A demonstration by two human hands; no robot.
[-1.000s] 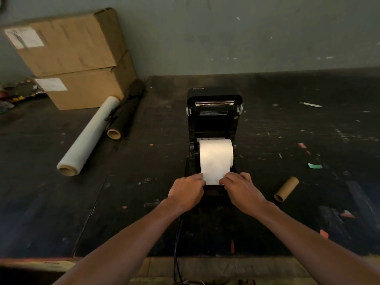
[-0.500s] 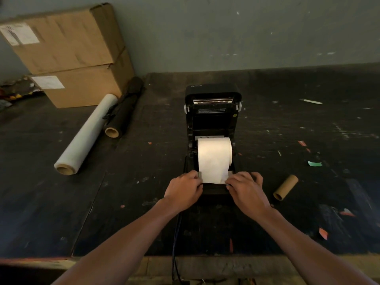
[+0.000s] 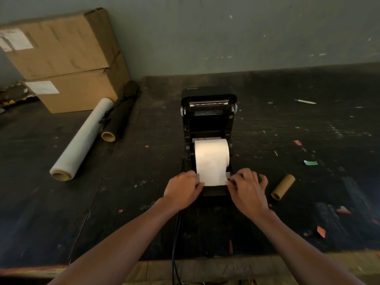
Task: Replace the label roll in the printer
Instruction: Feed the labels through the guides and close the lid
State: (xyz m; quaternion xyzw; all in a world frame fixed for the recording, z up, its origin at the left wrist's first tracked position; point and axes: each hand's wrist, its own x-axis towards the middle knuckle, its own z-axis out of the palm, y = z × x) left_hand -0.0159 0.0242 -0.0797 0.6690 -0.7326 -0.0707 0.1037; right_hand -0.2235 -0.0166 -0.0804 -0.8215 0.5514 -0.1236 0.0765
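Observation:
A black label printer (image 3: 208, 120) stands in the middle of the dark table with its lid tipped up and back. A white label roll (image 3: 211, 155) sits in its bay, and the loose end of the paper runs forward over the front edge. My left hand (image 3: 183, 189) rests at the left corner of that paper end, fingers curled on the grey guide there. My right hand (image 3: 247, 189) does the same at the right corner. An empty brown cardboard core (image 3: 283, 187) lies on the table to the right of my right hand.
Two stacked cardboard boxes (image 3: 67, 58) stand at the back left. A roll of clear film (image 3: 81, 140) and a black roll (image 3: 121, 116) lie beside them. A black cable (image 3: 175, 243) runs from the printer to the near table edge. Small paper scraps (image 3: 310, 162) dot the right side.
Both hands have spread slightly apart to the paper's two corners, exposing the grey side guides. The roll and printer stay put.

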